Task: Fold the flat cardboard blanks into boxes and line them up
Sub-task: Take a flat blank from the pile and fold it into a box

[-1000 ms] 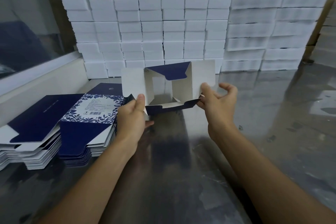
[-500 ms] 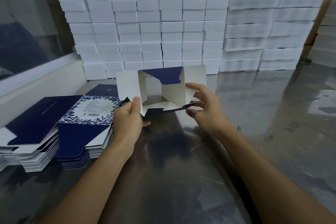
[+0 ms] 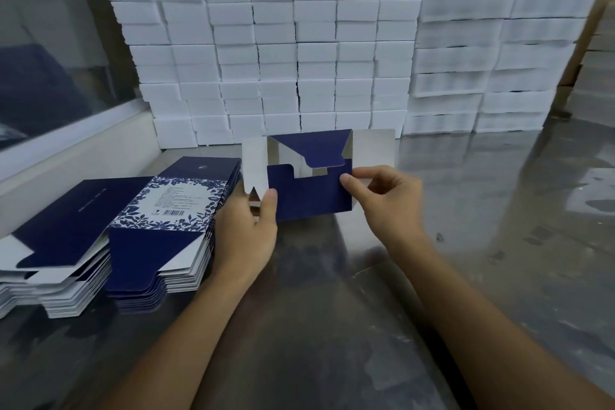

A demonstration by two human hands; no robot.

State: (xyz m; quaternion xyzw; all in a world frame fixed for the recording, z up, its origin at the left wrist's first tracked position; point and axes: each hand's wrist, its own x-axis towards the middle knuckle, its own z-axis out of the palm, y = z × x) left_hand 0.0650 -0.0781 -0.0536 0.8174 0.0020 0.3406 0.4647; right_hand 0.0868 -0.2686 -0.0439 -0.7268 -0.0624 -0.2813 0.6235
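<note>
A half-formed navy and white cardboard box [image 3: 309,190] is held up just above the metal table [image 3: 332,293], its open end facing me. A navy bottom flap stands folded up across the opening, and another navy flap hangs down from the top edge. White side flaps stick out left and right. My left hand [image 3: 246,230] grips the box's lower left corner, thumb on the navy flap. My right hand [image 3: 386,200] pinches the flap's right edge between thumb and fingers. Two stacks of flat navy blanks [image 3: 156,226] lie to the left.
A tall wall of white blocks [image 3: 283,43] fills the back of the table, with more white stacks [image 3: 492,43] at the right. A white ledge and a glass pane [image 3: 50,76] run along the left. Bare metal tabletop spreads to the right.
The navy bottom flap has been folded up over the box's open end. My right hand moved from the outer right flap to pinch that navy flap's edge. The box sits slightly lower.
</note>
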